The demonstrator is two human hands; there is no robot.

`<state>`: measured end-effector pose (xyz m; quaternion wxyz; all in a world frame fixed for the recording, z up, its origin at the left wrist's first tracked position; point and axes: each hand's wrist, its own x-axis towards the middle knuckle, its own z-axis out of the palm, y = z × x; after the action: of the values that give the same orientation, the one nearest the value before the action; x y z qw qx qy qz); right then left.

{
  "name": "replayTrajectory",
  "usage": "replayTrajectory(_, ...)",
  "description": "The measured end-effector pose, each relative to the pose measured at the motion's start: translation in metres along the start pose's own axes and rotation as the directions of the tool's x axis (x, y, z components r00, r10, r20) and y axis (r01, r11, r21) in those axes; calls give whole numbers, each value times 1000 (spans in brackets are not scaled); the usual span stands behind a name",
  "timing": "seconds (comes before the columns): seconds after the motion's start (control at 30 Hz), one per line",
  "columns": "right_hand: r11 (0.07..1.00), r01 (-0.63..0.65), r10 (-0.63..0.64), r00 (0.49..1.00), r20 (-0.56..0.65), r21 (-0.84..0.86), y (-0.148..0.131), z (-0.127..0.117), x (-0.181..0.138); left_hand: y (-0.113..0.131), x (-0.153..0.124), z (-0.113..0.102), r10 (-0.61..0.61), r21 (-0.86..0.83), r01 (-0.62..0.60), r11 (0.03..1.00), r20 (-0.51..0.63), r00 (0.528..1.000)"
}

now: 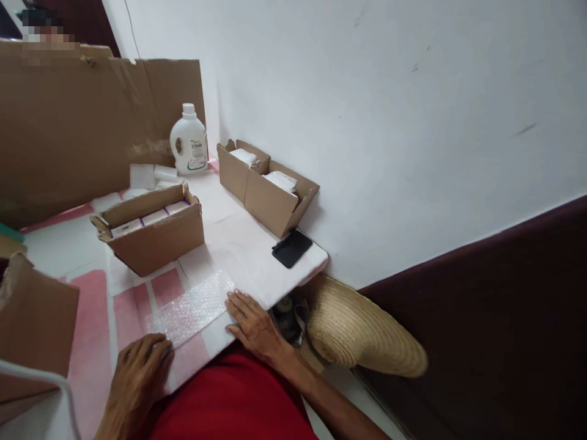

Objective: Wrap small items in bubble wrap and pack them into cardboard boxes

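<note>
A clear piece of bubble wrap (195, 308) lies flat on the table in front of me, near its front edge. My left hand (142, 370) rests at the wrap's near left corner, its fingers slightly bent and nothing visible in them. At the right end of the wrap, my right hand (252, 324) lies palm down with its fingers stretched out, the fingertips at the wrap's edge. Beyond the wrap stands an open cardboard box (160, 244) holding several white boxes (153, 217) with purple edges.
Two open cartons (270, 205) with white packets stand along the wall. A black phone (292, 249) lies by the table corner. A white jug (189, 143) and white packets (142, 176) are at the back. Left is a carton (41, 324); below right, a straw hat (362, 330).
</note>
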<state>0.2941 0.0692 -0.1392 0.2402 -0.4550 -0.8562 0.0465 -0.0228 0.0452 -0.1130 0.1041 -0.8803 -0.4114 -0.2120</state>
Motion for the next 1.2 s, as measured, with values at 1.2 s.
replayTrajectory(1.2,798,-369,486,861,-147,477,-64,11,14,42,48,18,-599,-482,647,591,276,752)
